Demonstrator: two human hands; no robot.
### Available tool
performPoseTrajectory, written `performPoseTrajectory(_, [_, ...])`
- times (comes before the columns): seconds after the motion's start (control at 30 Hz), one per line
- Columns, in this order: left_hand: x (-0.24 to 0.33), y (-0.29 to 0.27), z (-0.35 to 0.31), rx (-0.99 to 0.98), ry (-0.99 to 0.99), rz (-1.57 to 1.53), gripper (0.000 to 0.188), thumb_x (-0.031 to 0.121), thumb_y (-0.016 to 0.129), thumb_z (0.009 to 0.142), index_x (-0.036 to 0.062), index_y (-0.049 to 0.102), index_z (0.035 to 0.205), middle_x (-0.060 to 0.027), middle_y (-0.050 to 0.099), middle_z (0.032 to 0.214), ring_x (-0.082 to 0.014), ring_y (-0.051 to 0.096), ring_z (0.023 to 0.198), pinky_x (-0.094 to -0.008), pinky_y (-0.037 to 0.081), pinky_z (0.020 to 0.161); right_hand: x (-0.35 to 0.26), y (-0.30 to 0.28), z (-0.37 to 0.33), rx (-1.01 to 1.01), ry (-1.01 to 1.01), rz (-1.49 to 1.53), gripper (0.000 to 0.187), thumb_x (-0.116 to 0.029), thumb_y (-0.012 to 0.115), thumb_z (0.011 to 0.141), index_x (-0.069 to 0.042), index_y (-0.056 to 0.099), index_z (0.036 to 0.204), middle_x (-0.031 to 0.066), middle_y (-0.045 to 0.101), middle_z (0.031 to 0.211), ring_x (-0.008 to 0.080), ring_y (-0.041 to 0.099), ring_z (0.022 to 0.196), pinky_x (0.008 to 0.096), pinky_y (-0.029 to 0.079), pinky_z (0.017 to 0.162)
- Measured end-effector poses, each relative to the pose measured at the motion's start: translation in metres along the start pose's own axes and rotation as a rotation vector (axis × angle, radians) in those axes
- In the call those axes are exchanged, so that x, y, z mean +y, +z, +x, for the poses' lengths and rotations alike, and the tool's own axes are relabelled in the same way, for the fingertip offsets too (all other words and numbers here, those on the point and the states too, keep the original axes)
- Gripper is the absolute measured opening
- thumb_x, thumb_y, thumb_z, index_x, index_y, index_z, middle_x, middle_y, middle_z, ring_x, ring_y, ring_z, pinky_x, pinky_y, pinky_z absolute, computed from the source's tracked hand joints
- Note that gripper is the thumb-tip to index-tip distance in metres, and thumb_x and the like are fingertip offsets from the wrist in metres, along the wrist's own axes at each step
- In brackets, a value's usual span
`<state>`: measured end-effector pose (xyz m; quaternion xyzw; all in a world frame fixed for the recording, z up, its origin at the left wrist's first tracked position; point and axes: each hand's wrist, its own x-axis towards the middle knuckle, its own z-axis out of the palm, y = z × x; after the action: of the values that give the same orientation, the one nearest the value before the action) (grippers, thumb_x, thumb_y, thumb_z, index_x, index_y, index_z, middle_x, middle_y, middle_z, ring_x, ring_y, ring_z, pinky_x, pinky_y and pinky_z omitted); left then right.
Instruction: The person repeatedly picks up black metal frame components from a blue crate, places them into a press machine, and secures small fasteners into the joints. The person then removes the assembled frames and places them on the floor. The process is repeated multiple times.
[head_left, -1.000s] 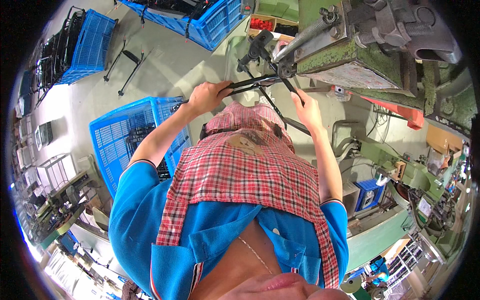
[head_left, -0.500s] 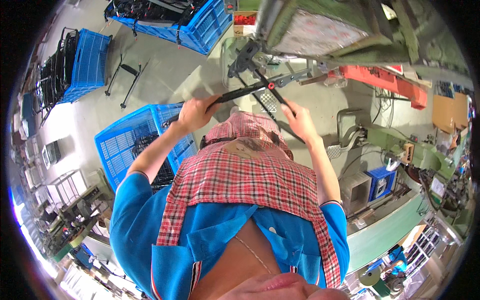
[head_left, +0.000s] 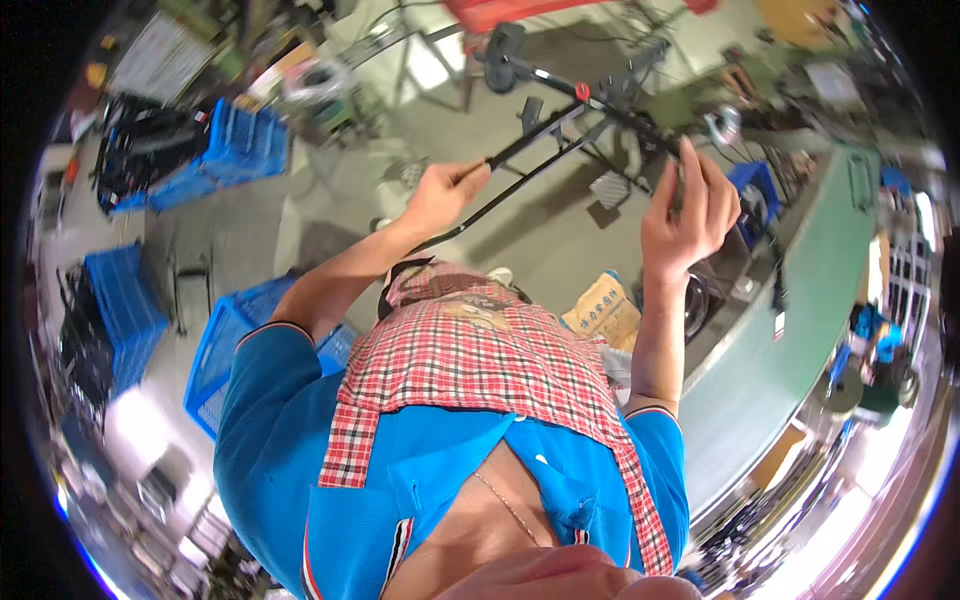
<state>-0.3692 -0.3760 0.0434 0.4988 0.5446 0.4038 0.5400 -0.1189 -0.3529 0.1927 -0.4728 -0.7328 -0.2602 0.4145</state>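
Note:
A black folding tubular frame (head_left: 540,130) with crossed legs and a red pivot hangs out in front of me. My left hand (head_left: 447,195) is closed around one of its tubes at the left. At the right, my right hand (head_left: 692,208) is raised with curled fingers at the end of another tube, which runs in behind the fingertips. Dark, wide end pieces (head_left: 502,55) show at the frame's far end.
A green-topped bench (head_left: 770,330) curves along my right, with a blue bin (head_left: 755,195) beyond its edge. A printed sack (head_left: 605,312) lies by my right side. Blue crates (head_left: 235,325) stand to my left, two others farther off. A red beam (head_left: 530,10) is ahead.
My view has turned to the right, toward the green bench. Both hands have swung round with the frame, and they are wider apart. The green machine has left the view ahead.

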Motion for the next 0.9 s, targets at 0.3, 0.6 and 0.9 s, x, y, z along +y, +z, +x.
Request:
performPoseTrajectory(0.3, [0.085, 0.055, 0.102, -0.503, -0.074, -0.727, 0.041, 0.041, 0.041, 0.100, 0.0092, 0.056, 0.122, 0.0063, 0.031, 0.058, -0.0036, 0.024, 0.045, -0.0199, 0.020, 0.041, 0.293, -0.002, -0.125, -0.267, 0.832, 0.264, 0.114, -0.053, 0.080, 0.067, 0.009, 0.022, 0.143, 0.0245, 0.032, 0.146, 0.0340, 0.043, 0.129, 0.0357, 0.032, 0.108])
performPoseTrajectory(0.6, [-0.040, 0.180, 0.219, -0.416, -0.163, -0.924, 0.054, 0.052, 0.036, 0.098, 0.0042, 0.055, 0.117, 0.0014, 0.044, 0.062, -0.0113, 0.038, 0.052, -0.0245, 0.034, 0.053, 0.313, -0.012, -0.007, -0.341, 0.456, 0.452, 0.072, -0.027, 0.083, 0.062, 0.002, 0.048, 0.119, 0.0116, 0.060, 0.105, 0.0198, 0.057, 0.097, 0.0319, 0.044, 0.088])
performPoseTrajectory(0.9, [-0.131, 0.324, 0.309, -0.514, -0.402, 0.069, 0.049, 0.056, 0.044, 0.094, 0.0104, 0.059, 0.105, -0.0021, 0.063, 0.093, -0.0162, 0.053, 0.076, -0.0304, 0.043, 0.069, 0.322, 0.099, -0.031, -0.383, 0.401, 0.191, 0.033, -0.014, 0.071, 0.064, -0.007, 0.056, 0.093, 0.0113, 0.063, 0.074, 0.0324, 0.061, 0.073, 0.0424, 0.048, 0.066])
